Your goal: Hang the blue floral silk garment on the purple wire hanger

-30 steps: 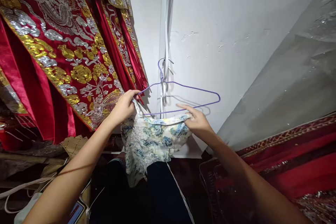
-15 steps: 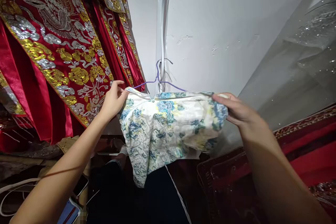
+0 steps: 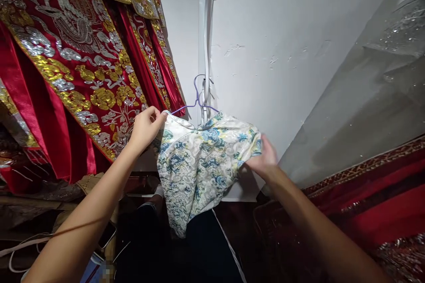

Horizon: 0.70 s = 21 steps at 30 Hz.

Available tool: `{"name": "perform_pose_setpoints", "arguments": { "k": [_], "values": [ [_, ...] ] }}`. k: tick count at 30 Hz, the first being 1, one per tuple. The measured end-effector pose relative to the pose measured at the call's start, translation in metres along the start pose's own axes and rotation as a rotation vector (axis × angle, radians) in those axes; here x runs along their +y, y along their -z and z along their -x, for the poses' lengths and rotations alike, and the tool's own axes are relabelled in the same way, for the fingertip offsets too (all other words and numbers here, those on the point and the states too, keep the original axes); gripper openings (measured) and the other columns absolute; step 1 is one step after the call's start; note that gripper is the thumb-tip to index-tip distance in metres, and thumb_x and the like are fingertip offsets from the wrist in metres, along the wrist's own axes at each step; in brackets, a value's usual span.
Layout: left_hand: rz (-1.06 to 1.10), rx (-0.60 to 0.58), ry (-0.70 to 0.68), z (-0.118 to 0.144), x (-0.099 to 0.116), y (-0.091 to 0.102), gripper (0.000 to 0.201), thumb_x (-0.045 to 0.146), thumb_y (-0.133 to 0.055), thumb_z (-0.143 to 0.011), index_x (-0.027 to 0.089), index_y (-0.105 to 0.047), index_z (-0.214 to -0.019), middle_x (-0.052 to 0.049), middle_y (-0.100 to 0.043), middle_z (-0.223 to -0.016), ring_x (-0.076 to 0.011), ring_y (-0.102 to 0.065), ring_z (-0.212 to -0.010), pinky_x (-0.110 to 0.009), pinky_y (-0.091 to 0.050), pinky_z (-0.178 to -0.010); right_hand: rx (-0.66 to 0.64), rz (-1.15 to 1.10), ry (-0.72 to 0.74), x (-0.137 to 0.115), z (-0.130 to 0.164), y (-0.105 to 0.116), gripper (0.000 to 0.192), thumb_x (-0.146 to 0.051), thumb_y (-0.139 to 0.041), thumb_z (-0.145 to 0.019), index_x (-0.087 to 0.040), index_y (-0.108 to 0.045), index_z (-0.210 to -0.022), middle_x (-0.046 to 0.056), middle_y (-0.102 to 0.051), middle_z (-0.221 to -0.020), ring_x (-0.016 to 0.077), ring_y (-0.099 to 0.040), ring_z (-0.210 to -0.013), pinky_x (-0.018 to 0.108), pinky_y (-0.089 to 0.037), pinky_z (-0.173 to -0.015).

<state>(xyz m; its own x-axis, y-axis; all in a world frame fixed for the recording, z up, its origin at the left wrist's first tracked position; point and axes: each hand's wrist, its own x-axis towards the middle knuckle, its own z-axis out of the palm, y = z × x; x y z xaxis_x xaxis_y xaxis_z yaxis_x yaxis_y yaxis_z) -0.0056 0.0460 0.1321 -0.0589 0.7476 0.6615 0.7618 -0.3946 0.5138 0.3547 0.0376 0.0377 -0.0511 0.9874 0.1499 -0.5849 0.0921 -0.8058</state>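
Floral top (image 3: 199, 159) hangs on the purple hanger (image 3: 195, 97) by the white wall (image 3: 275, 31). Left hand (image 3: 146, 126) fingers pinch its left shoulder; right hand (image 3: 265, 161) grips the right edge, fingers curled into fabric.

Both forearms bare, no sleeves, watch or rings visible: left hand (image 3: 146, 126) at 9 o'clock, right hand (image 3: 265, 161) at 4 o'clock.

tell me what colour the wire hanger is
Purple; the hanger shows best in the head view, above the floral garment.
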Motion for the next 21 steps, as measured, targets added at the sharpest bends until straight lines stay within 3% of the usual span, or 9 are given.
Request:
{"name": "perform_pose_setpoints", "arguments": {
  "k": [2, 4, 7, 10, 13, 16, 18, 19, 21],
  "values": [
    [0.062, -0.045, -0.033, 0.002, 0.005, 0.002, 0.028, 0.044, -0.053, -0.094, 0.020, -0.058, -0.081, -0.001, -0.060, -0.071, -0.0162, -0.054, -0.064, -0.026, -0.037, -0.061, -0.007, -0.054, -0.033, -0.016, -0.001, 0.006, 0.052, -0.066, -0.049, -0.090, -0.024, -0.065, -0.117, 0.011, -0.072, -0.117, 0.0322, -0.066, -0.115, 0.053, -0.056, -0.093],
    [0.081, -0.065, -0.100, 0.000, 0.015, 0.003, 0.028, 0.043, -0.049, -0.096, 0.019, -0.064, -0.092, -0.003, -0.065, -0.080, -0.0172, -0.057, -0.070, -0.026, -0.039, -0.064, -0.024, -0.073, -0.032, -0.037, -0.001, 0.004, 0.041, -0.055, -0.054, -0.089, -0.024, -0.066, -0.114, 0.011, -0.074, -0.111, 0.0327, -0.066, -0.116, 0.054, -0.054, -0.097],
    [-0.027, -0.111, -0.162, -0.008, 0.030, 0.000, 0.038, 0.047, -0.041, -0.099, 0.021, -0.068, -0.097, -0.004, -0.068, -0.083, -0.0193, -0.058, -0.073, -0.028, -0.037, -0.064, -0.072, -0.045, 0.032, -0.063, 0.000, -0.018, 0.037, -0.049, -0.055, -0.089, -0.024, -0.066, -0.113, 0.009, -0.075, -0.108, 0.0316, -0.066, -0.117, 0.054, -0.052, -0.101],
    [-0.124, -0.130, -0.144, -0.018, 0.035, -0.004, 0.040, 0.054, -0.047, -0.095, 0.021, -0.068, -0.091, -0.002, -0.063, -0.071, -0.0190, -0.053, -0.065, -0.028, -0.032, -0.059, -0.189, 0.063, 0.089, -0.071, 0.007, -0.047, 0.054, -0.069, -0.049, -0.087, -0.026, -0.068, -0.113, 0.008, -0.075, -0.109, 0.0310, -0.065, -0.120, 0.052, -0.051, -0.101],
    [-0.077, -0.041, -0.108, -0.019, 0.028, -0.009, 0.035, 0.052, -0.056, -0.091, 0.019, -0.064, -0.081, -0.001, -0.056, -0.065, -0.0169, -0.049, -0.062, -0.028, -0.031, -0.059, -0.450, 0.328, 0.061, -0.065, 0.022, -0.062, 0.068, -0.080, -0.045, -0.084, -0.023, -0.072, -0.110, 0.011, -0.074, -0.113, 0.0323, -0.063, -0.123, 0.050, -0.050, -0.101],
    [0.133, 0.067, -0.056, -0.006, 0.022, -0.015, 0.043, 0.055, -0.048, -0.095, 0.019, -0.060, -0.074, 0.000, -0.051, -0.062, -0.0148, -0.046, -0.060, -0.028, -0.033, -0.058, -0.767, 0.818, 0.011, -0.050, 0.036, -0.063, 0.057, -0.067, -0.051, -0.091, -0.020, -0.073, -0.115, 0.013, -0.069, -0.129, 0.0337, -0.057, -0.129, 0.051, -0.046, -0.108],
    [0.304, 0.123, -0.006, 0.006, 0.025, -0.020, 0.052, 0.061, -0.040, -0.097, 0.020, -0.060, -0.074, 0.000, -0.048, -0.060, -0.0143, -0.045, -0.057, -0.028, -0.033, -0.056, -0.768, 1.162, 0.182, -0.035, 0.040, -0.063, 0.045, -0.052, -0.058, -0.093, -0.024, -0.069, -0.127, 0.011, -0.061, -0.140, 0.0330, -0.051, -0.136, 0.054, -0.037, -0.116],
    [0.391, 0.139, 0.034, 0.012, 0.030, -0.022, 0.057, 0.065, -0.034, -0.097, 0.020, -0.060, -0.073, 0.000, -0.047, -0.057, -0.0142, -0.044, -0.054, -0.028, -0.033, -0.055, -0.724, 1.285, 0.306, -0.026, 0.040, -0.064, 0.048, -0.047, -0.060, -0.093, -0.026, -0.062, -0.136, 0.010, -0.056, -0.147, 0.0321, -0.046, -0.140, 0.054, -0.033, -0.119],
    [0.593, 0.119, 0.136, 0.023, 0.046, -0.027, 0.066, 0.072, -0.024, -0.096, 0.021, -0.058, -0.071, 0.001, -0.042, -0.051, -0.0137, -0.040, -0.047, -0.028, -0.032, -0.050, -0.643, 1.421, 0.533, -0.005, 0.039, -0.069, 0.072, -0.042, -0.064, -0.090, -0.026, -0.039, -0.155, 0.011, -0.041, -0.159, 0.0318, -0.036, -0.147, 0.054, -0.028, -0.122]
  ]
}}
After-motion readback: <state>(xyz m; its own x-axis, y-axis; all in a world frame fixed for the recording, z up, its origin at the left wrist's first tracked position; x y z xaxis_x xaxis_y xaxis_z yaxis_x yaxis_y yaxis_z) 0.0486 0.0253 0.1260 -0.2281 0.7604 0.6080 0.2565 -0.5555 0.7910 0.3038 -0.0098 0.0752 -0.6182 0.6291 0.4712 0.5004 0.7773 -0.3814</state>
